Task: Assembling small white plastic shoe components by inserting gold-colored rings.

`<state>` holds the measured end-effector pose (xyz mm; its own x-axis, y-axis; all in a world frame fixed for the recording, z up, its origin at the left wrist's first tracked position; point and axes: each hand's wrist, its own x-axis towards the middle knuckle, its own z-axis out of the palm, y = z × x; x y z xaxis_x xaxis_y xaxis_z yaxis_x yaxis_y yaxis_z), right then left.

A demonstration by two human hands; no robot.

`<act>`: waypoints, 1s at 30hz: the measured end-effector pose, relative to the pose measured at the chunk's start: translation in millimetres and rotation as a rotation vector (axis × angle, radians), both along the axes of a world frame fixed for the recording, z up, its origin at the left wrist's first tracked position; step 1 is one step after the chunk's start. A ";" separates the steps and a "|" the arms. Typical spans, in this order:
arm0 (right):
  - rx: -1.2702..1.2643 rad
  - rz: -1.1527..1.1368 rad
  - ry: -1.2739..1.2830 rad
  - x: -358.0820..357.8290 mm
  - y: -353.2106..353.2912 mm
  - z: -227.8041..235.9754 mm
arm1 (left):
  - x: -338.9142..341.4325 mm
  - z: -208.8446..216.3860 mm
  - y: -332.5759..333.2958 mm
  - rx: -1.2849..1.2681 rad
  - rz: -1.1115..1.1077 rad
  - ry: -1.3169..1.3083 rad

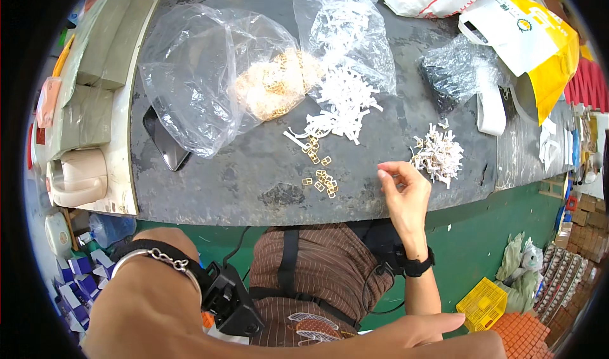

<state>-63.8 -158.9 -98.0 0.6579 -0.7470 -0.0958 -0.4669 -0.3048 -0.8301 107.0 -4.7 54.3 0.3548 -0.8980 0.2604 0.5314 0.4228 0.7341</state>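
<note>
My left hand [406, 337] is raised close, stretching across the lower edge. Its visible fingers point right and look extended, with nothing seen in them; the rest is cut off. A chain bracelet and a black strapped device [231, 302] sit on that arm. Over the table's near edge, my right hand [406, 191] has thumb and forefinger drawn together; anything between them is too small to make out. Beside it on the right lies a pile of short white strips [439, 156], some with gold pieces. To its left are loose gold buckles [323, 181]. Farther back, more white strips [346, 105] spill from a clear bag.
A clear bag of gold buckles [276, 86] lies at the back left, beside a phone [166, 140]. A dark plastic bundle [457, 73], a white roll [490, 108] and a yellow-white bag [530, 41] occupy the right. A yellow crate [482, 303] stands on the floor.
</note>
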 end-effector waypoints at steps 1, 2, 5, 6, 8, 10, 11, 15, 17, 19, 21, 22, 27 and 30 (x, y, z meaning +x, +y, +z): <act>-0.040 0.026 0.006 5.5 1.5 2.3 | 0.7 1.8 -0.4 0.006 -0.001 -0.016; -0.041 0.029 0.000 10.1 1.5 1.6 | 1.7 3.5 -0.6 0.012 -0.002 -0.031; -0.138 0.043 0.063 19.1 -6.0 -6.6 | -3.9 2.5 19.8 0.013 -0.022 -0.056; -0.140 0.049 0.060 24.6 -5.1 -9.0 | -5.0 4.8 28.8 0.019 -0.020 -0.068; -0.225 0.034 0.111 35.2 -3.2 -11.2 | -2.8 6.6 36.0 0.028 -0.018 -0.091; -0.207 0.032 0.123 48.4 4.3 -18.3 | -45.4 12.5 -3.1 0.052 -0.006 -0.109; -0.234 0.015 0.147 53.0 7.5 -19.4 | -33.4 12.5 12.0 0.067 -0.003 -0.127; -0.278 -0.046 0.210 59.6 3.9 -25.2 | 21.9 0.4 28.2 0.087 -0.029 -0.153; -0.280 -0.049 0.191 62.9 5.9 -29.7 | 27.7 2.8 26.2 0.120 -0.028 -0.183; -0.283 -0.013 0.183 61.9 3.8 -28.9 | 45.2 6.8 8.8 0.143 -0.044 -0.217; -0.323 0.057 0.192 58.1 0.7 -29.1 | 35.0 10.5 -7.3 0.153 -0.082 -0.252; -0.366 0.138 0.210 56.7 -0.8 -29.4 | 38.2 8.4 -12.9 0.155 -0.106 -0.269; 0.219 -0.082 0.132 25.7 -0.6 -17.4 | 9.9 -121.7 -23.1 0.908 0.188 -1.055; 0.500 -0.213 -0.041 6.9 4.1 -5.5 | -6.8 -153.6 -22.8 0.961 0.351 -1.107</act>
